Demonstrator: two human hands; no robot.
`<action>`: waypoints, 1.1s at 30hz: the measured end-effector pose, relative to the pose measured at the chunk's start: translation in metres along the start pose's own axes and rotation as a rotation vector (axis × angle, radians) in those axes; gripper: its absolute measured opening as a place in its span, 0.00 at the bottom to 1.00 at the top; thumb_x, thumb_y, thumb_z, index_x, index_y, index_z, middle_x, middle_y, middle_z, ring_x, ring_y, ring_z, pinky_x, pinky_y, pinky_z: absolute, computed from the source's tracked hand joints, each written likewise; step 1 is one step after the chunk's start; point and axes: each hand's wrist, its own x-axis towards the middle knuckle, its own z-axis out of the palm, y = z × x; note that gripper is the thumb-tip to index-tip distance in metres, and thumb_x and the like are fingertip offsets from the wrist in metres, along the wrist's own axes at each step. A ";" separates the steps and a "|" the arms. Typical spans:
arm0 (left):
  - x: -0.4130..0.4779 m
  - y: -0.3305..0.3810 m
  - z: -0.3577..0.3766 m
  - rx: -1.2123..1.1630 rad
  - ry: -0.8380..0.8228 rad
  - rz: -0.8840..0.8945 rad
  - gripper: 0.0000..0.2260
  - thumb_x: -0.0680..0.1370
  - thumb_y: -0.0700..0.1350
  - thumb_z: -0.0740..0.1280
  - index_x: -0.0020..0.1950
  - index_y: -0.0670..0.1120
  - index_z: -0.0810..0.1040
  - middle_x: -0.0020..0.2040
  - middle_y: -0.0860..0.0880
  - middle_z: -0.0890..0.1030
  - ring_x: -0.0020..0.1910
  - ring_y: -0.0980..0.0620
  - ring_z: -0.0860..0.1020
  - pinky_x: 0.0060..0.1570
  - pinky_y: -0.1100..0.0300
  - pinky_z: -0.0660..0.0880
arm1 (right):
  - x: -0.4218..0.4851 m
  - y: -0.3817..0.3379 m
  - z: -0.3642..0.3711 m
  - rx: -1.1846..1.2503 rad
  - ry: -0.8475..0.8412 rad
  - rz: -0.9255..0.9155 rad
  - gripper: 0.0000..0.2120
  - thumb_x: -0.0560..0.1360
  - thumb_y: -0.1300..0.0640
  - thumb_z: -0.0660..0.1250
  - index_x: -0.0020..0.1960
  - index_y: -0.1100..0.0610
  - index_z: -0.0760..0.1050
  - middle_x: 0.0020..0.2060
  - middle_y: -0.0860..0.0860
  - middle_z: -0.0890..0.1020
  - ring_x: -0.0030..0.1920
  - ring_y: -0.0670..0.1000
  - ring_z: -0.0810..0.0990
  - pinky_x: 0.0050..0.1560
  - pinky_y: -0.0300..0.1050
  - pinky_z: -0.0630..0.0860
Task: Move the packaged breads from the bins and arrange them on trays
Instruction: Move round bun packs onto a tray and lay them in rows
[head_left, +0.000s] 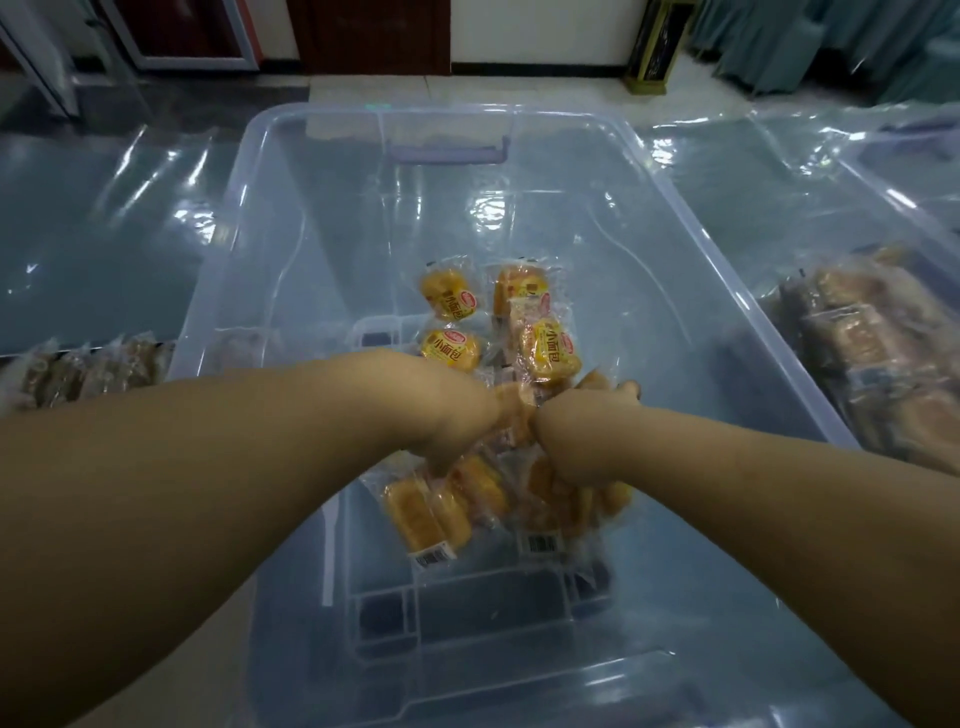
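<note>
A large clear plastic bin fills the middle of the view. On its floor lie several small yellow packaged breads, some with red and yellow labels. Both my arms reach down into the bin. My left hand and my right hand meet over the heap, fingers curled down among the packs. A long pack of bread hangs below my left hand, and more wrapped bread bunches under my right hand. The fingertips are hidden by the wrists and wrappers.
A second clear bin at the right holds stacked brown packaged breads. At the left edge a row of brown packaged breads lies on the plastic-covered surface. Tiled floor and a dark door lie beyond.
</note>
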 end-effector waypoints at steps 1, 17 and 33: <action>-0.004 -0.004 -0.003 0.018 -0.002 -0.001 0.28 0.72 0.43 0.72 0.70 0.48 0.66 0.49 0.48 0.76 0.45 0.49 0.76 0.38 0.59 0.73 | -0.001 0.004 -0.004 0.065 0.043 -0.010 0.06 0.73 0.57 0.65 0.48 0.55 0.68 0.40 0.50 0.70 0.45 0.56 0.70 0.54 0.62 0.65; -0.011 -0.022 -0.018 -0.069 0.135 -0.116 0.12 0.77 0.49 0.65 0.58 0.46 0.74 0.42 0.50 0.73 0.36 0.53 0.71 0.29 0.64 0.62 | 0.012 0.021 -0.013 -0.122 0.230 0.045 0.09 0.75 0.59 0.59 0.36 0.55 0.66 0.34 0.51 0.72 0.34 0.52 0.68 0.51 0.52 0.66; -0.039 -0.034 -0.011 -0.160 0.337 -0.299 0.10 0.76 0.52 0.66 0.52 0.49 0.73 0.44 0.50 0.73 0.43 0.48 0.72 0.36 0.57 0.66 | -0.007 0.028 -0.032 0.204 0.314 0.073 0.14 0.72 0.64 0.65 0.32 0.57 0.62 0.30 0.52 0.67 0.29 0.50 0.66 0.28 0.43 0.65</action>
